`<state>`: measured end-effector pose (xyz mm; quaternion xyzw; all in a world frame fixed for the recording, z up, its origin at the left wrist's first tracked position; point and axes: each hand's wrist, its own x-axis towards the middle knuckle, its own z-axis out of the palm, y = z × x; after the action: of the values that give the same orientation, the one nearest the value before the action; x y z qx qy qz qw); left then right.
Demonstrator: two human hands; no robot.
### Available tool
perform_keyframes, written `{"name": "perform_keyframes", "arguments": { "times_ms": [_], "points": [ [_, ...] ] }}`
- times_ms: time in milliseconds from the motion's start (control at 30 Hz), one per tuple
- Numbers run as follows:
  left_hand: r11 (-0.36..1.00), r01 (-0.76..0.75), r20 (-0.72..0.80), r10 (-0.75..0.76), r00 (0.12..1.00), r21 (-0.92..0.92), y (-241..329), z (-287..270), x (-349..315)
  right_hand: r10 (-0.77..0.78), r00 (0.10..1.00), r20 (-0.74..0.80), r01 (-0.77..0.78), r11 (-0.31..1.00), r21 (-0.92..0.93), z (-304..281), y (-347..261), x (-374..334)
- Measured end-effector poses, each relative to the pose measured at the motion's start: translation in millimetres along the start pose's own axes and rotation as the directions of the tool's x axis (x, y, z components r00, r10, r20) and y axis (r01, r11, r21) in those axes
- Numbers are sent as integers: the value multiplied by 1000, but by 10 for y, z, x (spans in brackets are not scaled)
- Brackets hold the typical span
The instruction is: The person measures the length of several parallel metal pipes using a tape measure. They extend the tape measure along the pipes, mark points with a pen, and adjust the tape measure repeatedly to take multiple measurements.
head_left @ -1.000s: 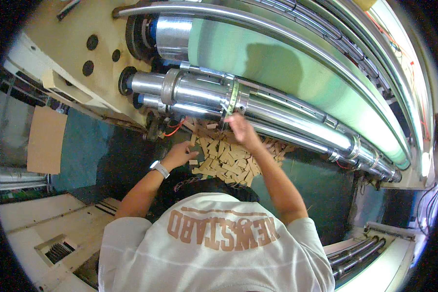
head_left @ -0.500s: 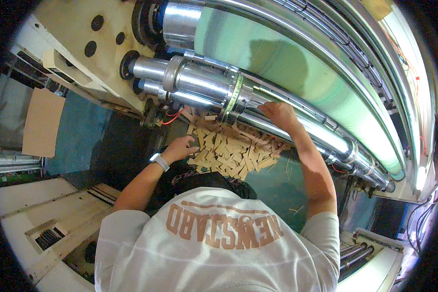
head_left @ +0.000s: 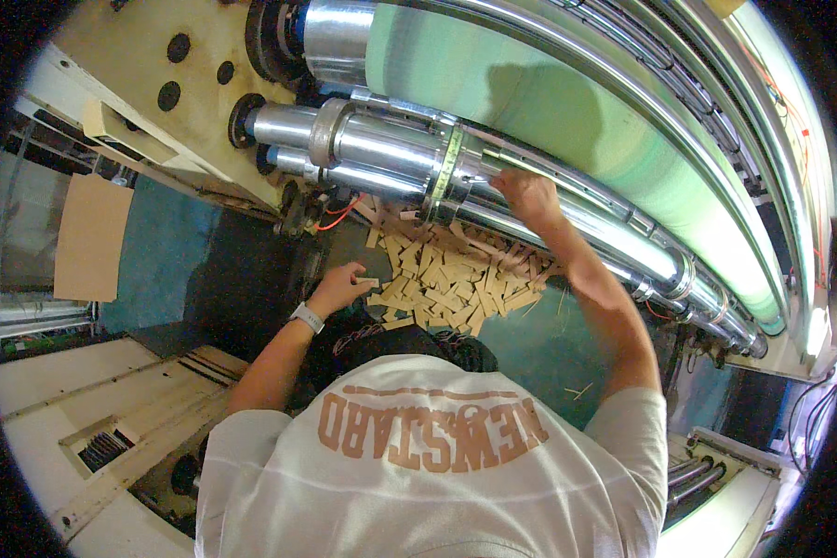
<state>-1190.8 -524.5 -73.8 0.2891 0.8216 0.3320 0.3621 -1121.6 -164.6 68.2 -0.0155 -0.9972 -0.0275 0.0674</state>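
My right hand (head_left: 530, 197) reaches over the metal shaft (head_left: 381, 139), just right of a slotted ring (head_left: 448, 163) with a yellow-green graduated band. Its fingers are curled together at the shaft; what they grip, if anything, is hidden. My left hand (head_left: 339, 285) hovers low beside a heap of tan cardboard scraps (head_left: 456, 279), fingers loosely bent and thumb side apart, with no held thing plain to see. A white watch (head_left: 306, 318) sits on that wrist. Behind the shaft runs a large green-covered roller (head_left: 567, 121).
A cream machine side frame (head_left: 158, 102) stands at the left, with a brown cardboard sheet (head_left: 93, 237) beyond it. Red tubing (head_left: 339, 216) hangs under the shaft's left end. Another cream machine part (head_left: 74, 400) lies at lower left. Green floor (head_left: 567, 344) shows near the scraps.
My left hand's fingers have drawn in a little from a wider spread. The right hand stays at the shaft, turned slightly and moved a bit toward the ring. The whole view has shifted slightly.
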Motion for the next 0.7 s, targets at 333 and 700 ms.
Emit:
{"name": "perform_keyframes", "arguments": {
  "times_ms": [333,700],
  "points": [
    [983,-162,-147,173,974,84,503,-23,13,276,929,-248,-278,960,31,284,-295,-229],
    [953,-300,-166,301,939,32,944,-114,9,188,922,-340,-164,982,97,240,-279,-177]
  ]
}}
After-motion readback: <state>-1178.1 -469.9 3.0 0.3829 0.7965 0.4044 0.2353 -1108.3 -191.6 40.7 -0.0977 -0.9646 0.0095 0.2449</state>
